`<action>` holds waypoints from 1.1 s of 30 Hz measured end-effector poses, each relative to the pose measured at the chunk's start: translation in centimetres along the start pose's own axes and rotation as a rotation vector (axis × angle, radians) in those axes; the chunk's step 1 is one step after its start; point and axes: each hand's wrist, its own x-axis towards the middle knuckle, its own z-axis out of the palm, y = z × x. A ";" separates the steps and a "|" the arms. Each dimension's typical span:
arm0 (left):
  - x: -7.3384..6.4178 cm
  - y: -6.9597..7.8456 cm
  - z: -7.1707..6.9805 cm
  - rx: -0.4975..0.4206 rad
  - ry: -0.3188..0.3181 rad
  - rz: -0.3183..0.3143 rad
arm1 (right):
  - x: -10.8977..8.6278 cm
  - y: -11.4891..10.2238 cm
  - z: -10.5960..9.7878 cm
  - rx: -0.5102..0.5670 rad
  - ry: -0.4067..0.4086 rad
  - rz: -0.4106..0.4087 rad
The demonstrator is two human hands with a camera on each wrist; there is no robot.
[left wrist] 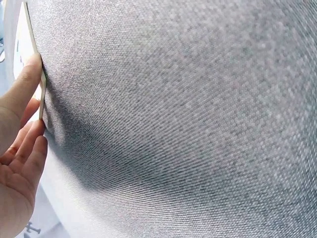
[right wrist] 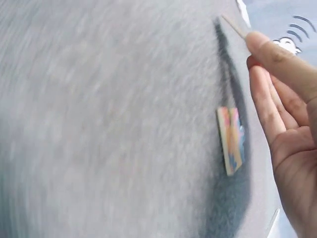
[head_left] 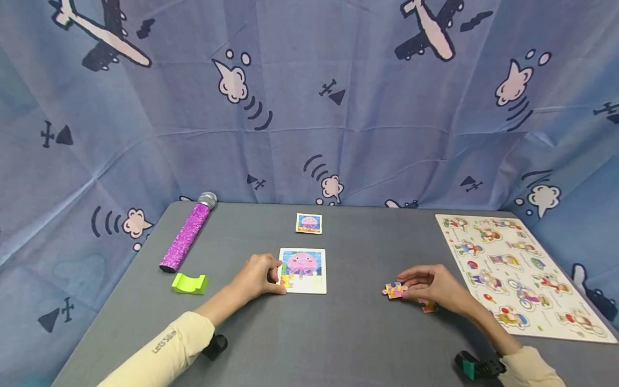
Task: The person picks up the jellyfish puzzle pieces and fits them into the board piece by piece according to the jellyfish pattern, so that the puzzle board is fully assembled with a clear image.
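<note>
A white-bordered jigsaw puzzle board (head_left: 316, 285) with a pink jellyfish picture lies on the table; the lower right of its inside shows white. My left hand (head_left: 258, 275) holds the board at its left edge, thumb and fingers at that edge in the left wrist view. Over to the right, my right hand (head_left: 430, 286) pinches a jigsaw piece (head_left: 394, 291), seen edge-on at the fingertips in the right wrist view. Below that hand a second jigsaw piece (right wrist: 230, 141) lies on the table. A small picture card (head_left: 308, 223) with a similar jellyfish lies behind the board.
A glittery purple microphone (head_left: 187, 236) lies at the left, with a lime-green curved block (head_left: 189, 284) in front of it. A large board of cartoon figures (head_left: 575, 328) covers the table's right side. Patterned blue cloth (head_left: 300, 107) hangs behind the grey table (head_left: 358, 344).
</note>
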 end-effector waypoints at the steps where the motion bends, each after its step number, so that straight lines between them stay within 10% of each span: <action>1: 0.0 0.0 0.0 0.003 0.000 0.002 | 0.0 -0.1 0.1 0.014 0.020 0.010; 16: -0.1 0.1 -0.1 0.008 0.001 0.001 | 1.7 -0.2 3.0 0.167 0.198 -0.021; 33: 0.0 0.0 0.1 -0.005 0.006 -0.010 | 5.8 -1.0 7.5 0.280 0.171 -0.126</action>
